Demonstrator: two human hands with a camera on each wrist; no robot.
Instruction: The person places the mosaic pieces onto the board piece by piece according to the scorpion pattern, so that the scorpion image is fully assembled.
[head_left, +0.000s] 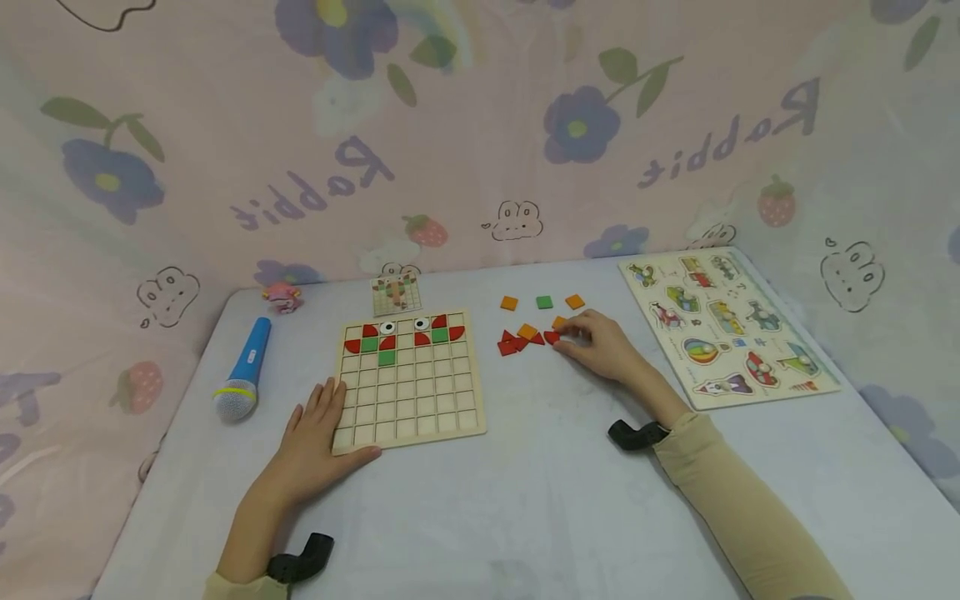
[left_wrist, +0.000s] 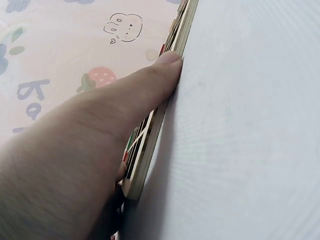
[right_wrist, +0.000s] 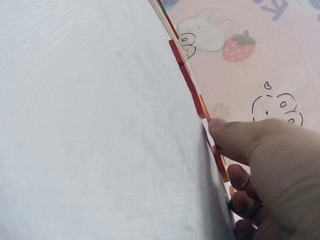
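Observation:
A square wooden grid board (head_left: 416, 400) lies on the table, with red, green and eye-marked pieces in its upper cells. My left hand (head_left: 315, 442) rests at its lower left corner, fingers along the left edge and thumb along the near edge. In the left wrist view the thumb (left_wrist: 145, 82) lies across the board's edge (left_wrist: 159, 117). My right hand (head_left: 600, 343) is at the loose pieces, thumb and forefinger pinching a red rounded piece (head_left: 552, 337). Beside it lie several red triangles (head_left: 507, 343) and an orange square (head_left: 527, 331); another orange square (head_left: 559, 322) is partly behind the fingers.
A small pattern card (head_left: 397, 293) stands behind the board. Orange squares (head_left: 509, 302) and a green square (head_left: 544, 302) lie farther back. At left are a blue toy microphone (head_left: 251, 354) and a pink figurine (head_left: 282, 297). A picture puzzle board (head_left: 723, 329) lies at right.

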